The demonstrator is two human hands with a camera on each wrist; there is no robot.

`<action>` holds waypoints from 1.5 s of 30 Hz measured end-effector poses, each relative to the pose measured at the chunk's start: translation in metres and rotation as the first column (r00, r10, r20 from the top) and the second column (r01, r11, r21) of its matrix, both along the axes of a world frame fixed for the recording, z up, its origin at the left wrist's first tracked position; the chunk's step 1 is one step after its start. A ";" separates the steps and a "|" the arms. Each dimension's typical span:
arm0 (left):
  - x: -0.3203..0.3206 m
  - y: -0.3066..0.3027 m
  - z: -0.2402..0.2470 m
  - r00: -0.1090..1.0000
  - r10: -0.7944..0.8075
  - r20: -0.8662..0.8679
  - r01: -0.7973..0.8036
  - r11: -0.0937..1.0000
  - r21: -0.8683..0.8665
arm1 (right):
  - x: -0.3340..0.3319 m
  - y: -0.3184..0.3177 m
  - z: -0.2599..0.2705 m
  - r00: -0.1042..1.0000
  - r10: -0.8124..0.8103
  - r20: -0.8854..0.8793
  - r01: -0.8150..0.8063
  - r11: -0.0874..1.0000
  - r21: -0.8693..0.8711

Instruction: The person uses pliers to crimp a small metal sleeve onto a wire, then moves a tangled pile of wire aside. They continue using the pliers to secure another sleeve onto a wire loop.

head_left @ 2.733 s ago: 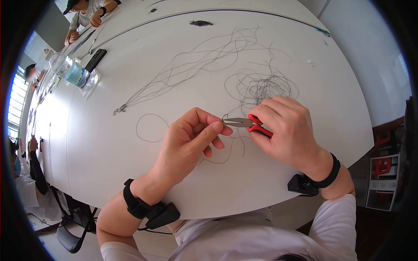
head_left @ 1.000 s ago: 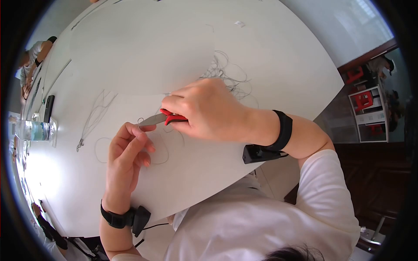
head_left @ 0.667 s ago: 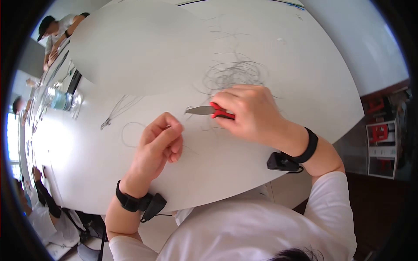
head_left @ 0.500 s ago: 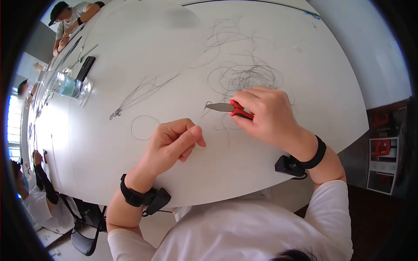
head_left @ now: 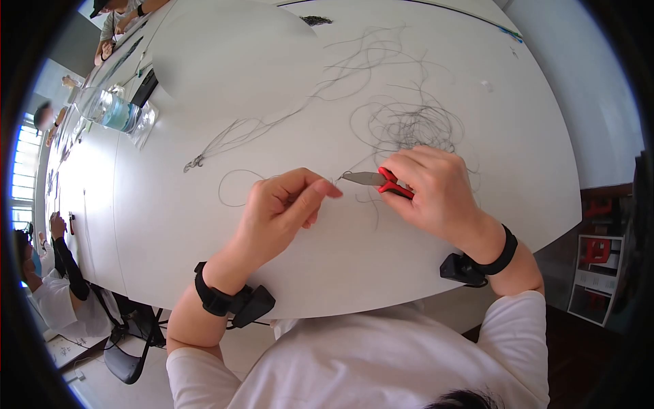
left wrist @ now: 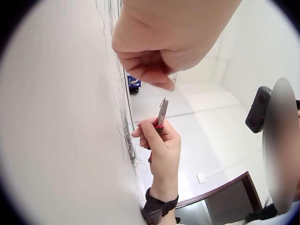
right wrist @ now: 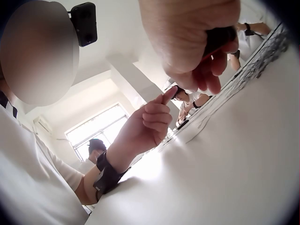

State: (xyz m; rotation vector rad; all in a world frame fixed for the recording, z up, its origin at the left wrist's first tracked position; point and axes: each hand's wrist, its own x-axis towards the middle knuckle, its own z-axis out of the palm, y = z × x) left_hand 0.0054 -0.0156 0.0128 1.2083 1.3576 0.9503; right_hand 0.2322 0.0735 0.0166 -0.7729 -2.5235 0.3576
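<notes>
In the head view my right hand (head_left: 439, 191) grips red-handled pliers (head_left: 368, 178), whose jaws point left. A small thin dark hook or wire loop (head_left: 346, 174) is at their tip. Just left of that tip is my left hand (head_left: 279, 211), fingers curled and thumb against the index finger; I see nothing held in it. The left wrist view shows a gap between the left hand (left wrist: 164, 37) and the pliers (left wrist: 162, 112) in my right hand (left wrist: 164, 147). In the right wrist view the left index finger (right wrist: 169, 95) sticks out and the other fingers are curled.
Tangled thin dark line (head_left: 415, 126) lies beyond my right hand. A small bunch of dark hooks (head_left: 194, 163) with trailing strands is at left, near a line loop (head_left: 238, 187). A plastic bottle (head_left: 116, 112) and black phone (head_left: 144, 88) are further left. Other people sit around the table.
My left hand has come away from the pliers' tip, where it was earlier, and has since moved close to it again. The pliers remain in my right hand. The head view has swung.
</notes>
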 end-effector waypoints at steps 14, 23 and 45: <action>-0.001 -0.003 -0.004 0.993 -0.101 -0.068 0.107 0.989 0.102 | 0.000 -0.003 0.002 0.999 0.029 0.041 -0.030 0.999 0.020; 0.002 -0.009 -0.006 0.996 0.021 -0.084 -0.004 0.980 0.198 | 0.028 0.034 0.009 0.916 -0.397 -0.050 0.394 0.917 -0.059; -0.005 -0.003 -0.008 0.947 -0.125 0.297 0.092 0.988 0.120 | -0.044 -0.009 0.005 0.973 -0.025 -0.229 -0.170 0.593 -0.787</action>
